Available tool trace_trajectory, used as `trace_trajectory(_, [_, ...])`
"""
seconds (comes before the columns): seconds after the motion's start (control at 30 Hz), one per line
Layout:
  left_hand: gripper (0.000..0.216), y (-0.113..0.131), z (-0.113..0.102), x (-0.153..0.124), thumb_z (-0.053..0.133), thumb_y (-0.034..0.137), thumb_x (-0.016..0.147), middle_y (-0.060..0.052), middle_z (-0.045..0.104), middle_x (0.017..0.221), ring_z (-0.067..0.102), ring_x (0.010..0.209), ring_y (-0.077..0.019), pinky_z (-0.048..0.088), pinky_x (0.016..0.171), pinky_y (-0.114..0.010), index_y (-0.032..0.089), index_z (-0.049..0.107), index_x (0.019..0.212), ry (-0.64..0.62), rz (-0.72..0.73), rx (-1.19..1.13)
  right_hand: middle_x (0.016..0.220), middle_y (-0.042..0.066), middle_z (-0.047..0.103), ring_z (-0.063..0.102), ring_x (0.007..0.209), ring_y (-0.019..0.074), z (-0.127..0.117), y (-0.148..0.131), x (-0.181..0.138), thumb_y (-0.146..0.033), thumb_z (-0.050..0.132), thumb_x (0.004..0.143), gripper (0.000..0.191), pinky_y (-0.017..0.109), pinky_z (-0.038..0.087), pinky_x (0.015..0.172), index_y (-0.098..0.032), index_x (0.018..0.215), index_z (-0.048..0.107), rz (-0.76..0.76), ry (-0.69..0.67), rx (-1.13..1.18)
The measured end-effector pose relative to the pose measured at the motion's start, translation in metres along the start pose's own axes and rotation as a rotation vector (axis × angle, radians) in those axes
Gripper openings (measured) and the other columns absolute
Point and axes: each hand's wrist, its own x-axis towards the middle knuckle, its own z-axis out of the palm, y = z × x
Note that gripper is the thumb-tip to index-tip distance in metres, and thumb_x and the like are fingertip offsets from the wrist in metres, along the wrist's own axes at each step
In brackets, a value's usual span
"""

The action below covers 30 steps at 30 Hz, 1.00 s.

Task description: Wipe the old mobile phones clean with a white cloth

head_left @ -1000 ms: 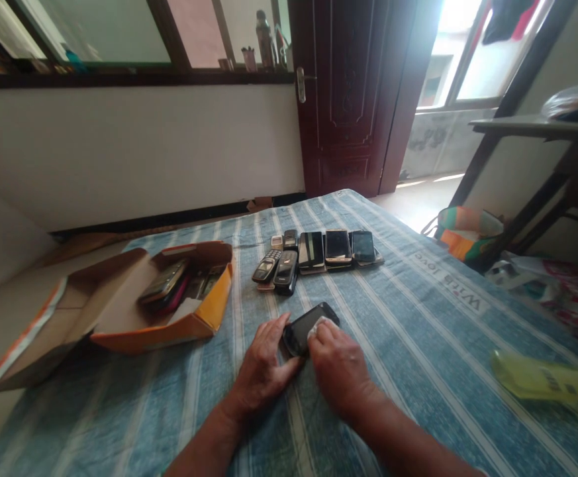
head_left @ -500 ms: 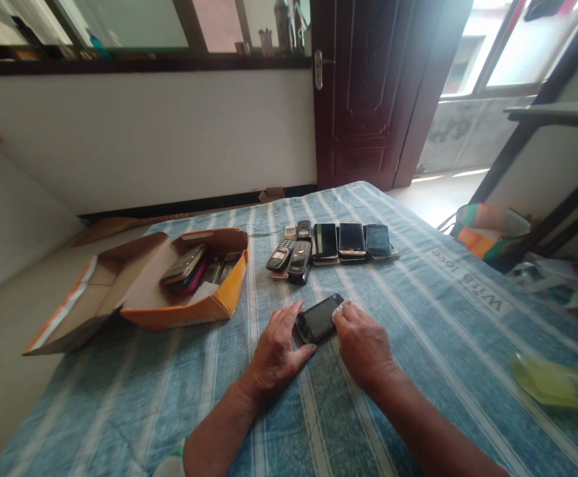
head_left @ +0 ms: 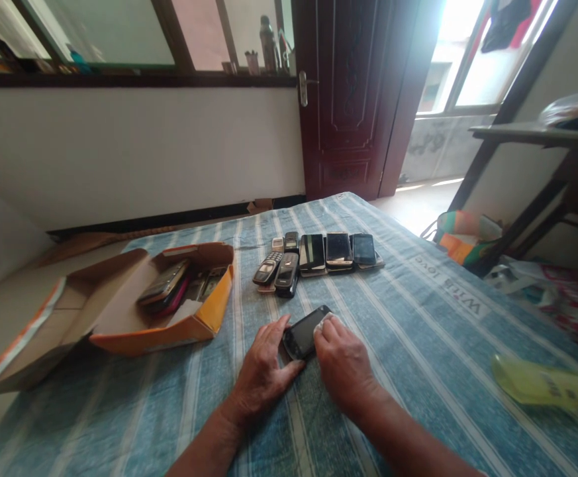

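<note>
A black smartphone [head_left: 304,332] lies screen up and slantwise on the striped bed cover [head_left: 189,411]. My left hand [head_left: 263,364] grips it at its left end, fingers on the far edge and thumb along the near edge. Over the phone's right end is my right hand [head_left: 343,361], its fingers pinched around a small white wad [head_left: 322,322], a tissue or cloth, pressed on the screen. Most of the wad is hidden by the fingers. Just beyond stand stacks of phones: a keypad phone [head_left: 267,268], a flip phone [head_left: 287,273] and several touchscreen phones [head_left: 339,248].
To the left sits an open orange cardboard box [head_left: 169,341] with more phones [head_left: 164,286] inside, its lid [head_left: 65,311] folded outward. A yellow translucent packet [head_left: 541,381] lies at the right. Bags [head_left: 467,232] stand beyond the bed's right edge.
My view has shifted, so the box, phones and hands appear lower and further left. My right hand still presses the white wad on the phone's right end; my left hand keeps its grip.
</note>
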Motion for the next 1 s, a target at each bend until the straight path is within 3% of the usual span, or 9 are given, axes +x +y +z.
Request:
trace_trajectory(0.67, [0.06, -0.003, 0.001, 0.0, 0.064, 0.022, 0.073, -0.011, 0.066, 0.114, 0.062, 0.108, -0.0273, 0.053, 0.093, -0.044, 0.017, 0.049, 0.13, 0.011, 0.017, 0.011, 0.101, 0.019, 0.07, 0.063, 0.101, 0.0282, 0.006, -0.013, -0.004, -0.008, 0.059, 0.083, 0.019, 0.036, 0.052, 0.088, -0.004, 0.097, 0.071, -0.137, 0.121, -0.006])
trace_trajectory(1.0, [0.059, -0.004, 0.0, 0.001, 0.063, 0.022, 0.075, -0.012, 0.065, 0.114, 0.061, 0.109, -0.0272, 0.052, 0.094, -0.044, 0.015, 0.048, 0.131, 0.0, 0.029, 0.014, 0.102, 0.018, 0.069, 0.061, 0.103, 0.0274, 0.005, -0.015, -0.004, -0.009, 0.059, 0.084, 0.018, 0.035, 0.051, 0.09, -0.005, 0.097, 0.071, -0.143, 0.103, 0.017])
